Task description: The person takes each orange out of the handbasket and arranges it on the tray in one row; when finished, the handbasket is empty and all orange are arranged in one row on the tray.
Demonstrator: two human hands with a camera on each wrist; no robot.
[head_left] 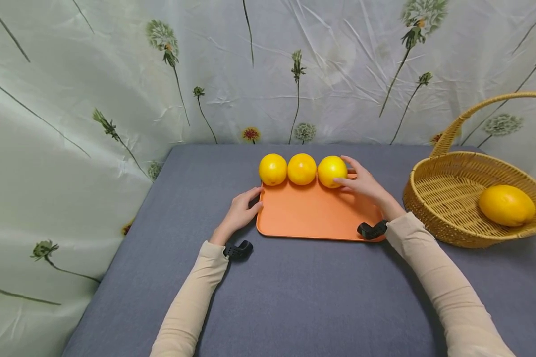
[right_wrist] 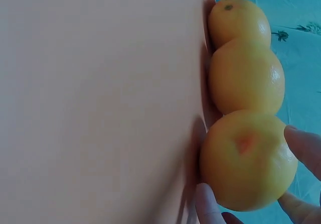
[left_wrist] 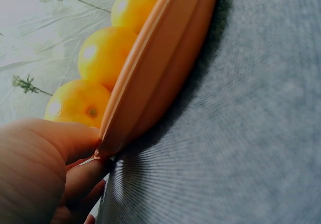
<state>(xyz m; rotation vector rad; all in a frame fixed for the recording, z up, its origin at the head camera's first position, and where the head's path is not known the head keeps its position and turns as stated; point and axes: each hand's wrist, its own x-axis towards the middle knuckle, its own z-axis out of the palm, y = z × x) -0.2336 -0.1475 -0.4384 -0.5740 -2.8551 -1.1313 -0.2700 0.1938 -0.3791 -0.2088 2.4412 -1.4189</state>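
Three oranges sit in a row along the far edge of an orange tray (head_left: pixel 312 213): a left orange (head_left: pixel 273 169), a middle orange (head_left: pixel 301 169) and a right orange (head_left: pixel 332 171). My right hand (head_left: pixel 361 181) holds the right orange, thumb on its near side and fingers at its far side. The right wrist view shows fingertips around that orange (right_wrist: pixel 246 163), which touches its neighbour. At the tray's left edge is my left hand (head_left: pixel 242 210). In the left wrist view its thumb and fingers pinch the tray's rim (left_wrist: pixel 135 78) near a corner.
To the right stands a wicker basket (head_left: pixel 421 198) with a tall handle, holding a yellow-orange oval fruit (head_left: pixel 507 205). A grey-blue cloth (head_left: pixel 294 292) covers the table. A curtain (head_left: pixel 259 79) with a dandelion print hangs behind and to the left.
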